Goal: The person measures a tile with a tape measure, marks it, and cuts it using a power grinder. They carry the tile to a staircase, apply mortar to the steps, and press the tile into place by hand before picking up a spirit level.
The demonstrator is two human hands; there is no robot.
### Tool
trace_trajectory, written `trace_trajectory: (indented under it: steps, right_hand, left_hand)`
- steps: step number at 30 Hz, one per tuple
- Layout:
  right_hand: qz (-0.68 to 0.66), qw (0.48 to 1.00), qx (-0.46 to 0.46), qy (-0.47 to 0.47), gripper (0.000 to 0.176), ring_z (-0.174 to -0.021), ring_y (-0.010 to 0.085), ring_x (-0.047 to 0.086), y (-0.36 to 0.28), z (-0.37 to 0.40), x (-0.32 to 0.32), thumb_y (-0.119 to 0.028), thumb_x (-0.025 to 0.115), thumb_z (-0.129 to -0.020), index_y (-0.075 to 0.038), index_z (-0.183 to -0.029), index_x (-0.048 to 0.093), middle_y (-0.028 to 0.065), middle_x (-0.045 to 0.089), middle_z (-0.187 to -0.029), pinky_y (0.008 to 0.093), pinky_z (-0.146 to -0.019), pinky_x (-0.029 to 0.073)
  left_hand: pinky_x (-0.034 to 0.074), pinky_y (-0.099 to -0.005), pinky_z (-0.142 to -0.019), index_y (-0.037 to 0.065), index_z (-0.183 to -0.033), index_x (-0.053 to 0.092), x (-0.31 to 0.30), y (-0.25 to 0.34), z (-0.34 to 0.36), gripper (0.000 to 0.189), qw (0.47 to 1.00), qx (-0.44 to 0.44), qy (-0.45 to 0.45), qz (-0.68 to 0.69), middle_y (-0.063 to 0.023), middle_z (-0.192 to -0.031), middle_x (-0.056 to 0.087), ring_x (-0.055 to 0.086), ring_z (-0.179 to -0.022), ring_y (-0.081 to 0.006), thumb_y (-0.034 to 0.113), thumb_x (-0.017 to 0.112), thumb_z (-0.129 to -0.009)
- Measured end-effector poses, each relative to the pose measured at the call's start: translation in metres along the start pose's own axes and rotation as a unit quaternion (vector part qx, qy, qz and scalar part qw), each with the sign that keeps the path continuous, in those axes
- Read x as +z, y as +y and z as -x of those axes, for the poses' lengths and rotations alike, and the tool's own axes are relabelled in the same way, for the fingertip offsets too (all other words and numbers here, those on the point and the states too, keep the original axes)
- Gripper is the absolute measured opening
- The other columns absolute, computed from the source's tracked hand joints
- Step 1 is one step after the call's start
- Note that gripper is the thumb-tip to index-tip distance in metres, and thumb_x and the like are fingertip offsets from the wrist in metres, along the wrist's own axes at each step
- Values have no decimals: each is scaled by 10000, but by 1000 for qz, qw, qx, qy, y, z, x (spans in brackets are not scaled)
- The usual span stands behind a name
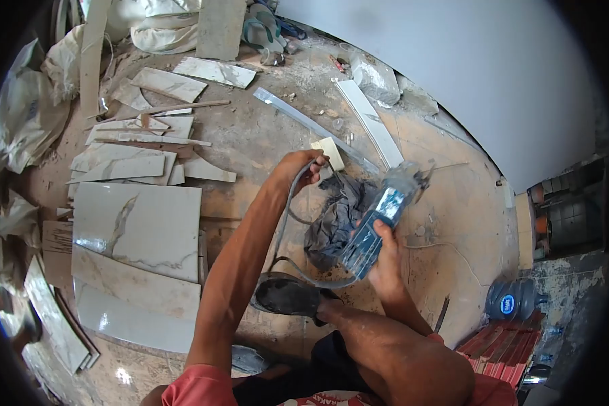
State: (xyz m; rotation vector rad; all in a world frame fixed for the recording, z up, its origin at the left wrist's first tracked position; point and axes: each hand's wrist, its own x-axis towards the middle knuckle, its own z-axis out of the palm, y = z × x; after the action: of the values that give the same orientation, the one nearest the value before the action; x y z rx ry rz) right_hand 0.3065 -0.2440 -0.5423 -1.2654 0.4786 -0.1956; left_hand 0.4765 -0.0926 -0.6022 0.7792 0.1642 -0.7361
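The grinder (367, 242) was held above the floor (446, 210), right of centre, tilted with its head toward the far right. Its blue body was wrapped by the right hand (384, 262), the thumb laid across the casing. The grey cord (309, 278) was gripped in the curled fingers of the left hand (306, 168), just beside a cream block (332, 151); whether a plug was enclosed could not be told.

The tool was judged stiff, dense and heaviest toward its metal head, with dust likely to make the casing slippery. A full grip around the body, clear of the head, was considered safest. The cord was judged light and flexible, apt to loop and drag.

Below the tool, soft dark cloth (337, 213) was seen crumpled in folds. At left, glossy, marble-veined tiles (159, 223) were stacked, hard and probably brittle, with jagged offcuts (169, 82) beyond. A thin, straight metal strip (303, 120) was shown on the far floor.
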Motion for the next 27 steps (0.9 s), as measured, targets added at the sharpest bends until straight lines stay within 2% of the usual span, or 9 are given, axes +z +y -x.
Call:
trace_trajectory:
  steps: [6, 8, 12, 18, 20, 23, 25, 26, 27]
  right_hand:
    - [-34, 987, 156, -28, 336, -722, 242, 607, 23, 22, 4, -173, 550, -804, -1, -1075, 449, 148, 577, -866, 353, -660, 523]
    - [8, 970, 232, -67, 348, -706, 233, 609, 31, 23, -1, -185, 564, -800, -8, -1078, 452, 135, 584, -844, 345, -648, 524]
    - [72, 948, 284, -127, 333, -699, 206, 613, 33, 22, 14, -169, 574, -792, -10, -1068, 475, 131, 594, -837, 311, -614, 520]
    - [107, 922, 297, -225, 387, -755, 125, 568, 97, -23, 27, -197, 626, -761, -17, -1082, 505, 39, 562, -841, 248, -666, 464]
    - [105, 928, 147, -325, 438, -922, 199, 574, 125, -58, 34, -268, 568, -832, 6, -1146, 433, 140, 548, -1073, 342, -800, 486]
    - [47, 905, 142, -398, 456, -957, 190, 557, 116, -67, 79, -296, 550, -843, 0, -1165, 423, 134, 529, -1108, 338, -839, 466]
    - [-9, 881, 130, -455, 474, -992, 181, 540, 100, -70, 109, -324, 532, -854, -6, -1184, 414, 128, 510, -1144, 335, -877, 447]
    - [-39, 868, 124, -479, 483, -1010, 177, 532, 90, -68, 119, -338, 523, -860, -8, -1194, 409, 125, 500, -1161, 333, -896, 437]
    - [47, 893, 182, -410, 522, -999, 184, 536, 74, -64, 129, -351, 516, -853, -15, -1230, 383, 138, 488, -1172, 321, -868, 465]
  left_hand:
    - [331, -183, -425, -24, -854, 603, 13, 41, -22, 173, 989, 16, 16, -146, 46, -630, 513, 401, -484, -26, 121, 509, -850]
    - [327, -189, -420, -15, -808, 613, 16, 47, -21, 155, 950, 55, 2, -307, 21, -637, 549, 426, -477, -39, 131, 562, -818]
    - [349, -215, -420, -1, -737, 645, 39, 55, -12, 182, 888, 111, -29, -446, -17, -614, 588, 451, -450, -59, 167, 600, -789]
    - [456, -266, -498, -69, -802, 630, 94, 38, 37, 300, 834, 104, -113, -530, -84, -699, 663, 579, -547, -114, 222, 562, -818]
    - [476, -293, -534, -82, -889, 589, 98, 30, 57, 341, 829, 56, -144, -538, -89, -681, 656, 611, -578, -152, 252, 542, -839]
    - [490, -311, -573, -45, -975, 552, 90, 32, 90, 348, 812, -12, -71, -579, -92, -706, 655, 635, -636, -200, 280, 529, -854]
    - [491, -310, -607, 6, -995, 557, 65, 29, 118, 314, 699, 252, 114, -659, -105, -766, 654, 644, -712, -232, 287, 511, -863]
    - [479, -288, -643, 39, -998, 558, 53, 41, 140, 279, 779, 276, 181, -534, -113, -802, 648, 639, -775, -182, 279, 535, -856]
    - [461, -266, -640, 41, -986, 556, 32, 41, 150, 275, 785, 353, 302, -410, -95, -788, 627, 604, -737, -132, 271, 578, -837]
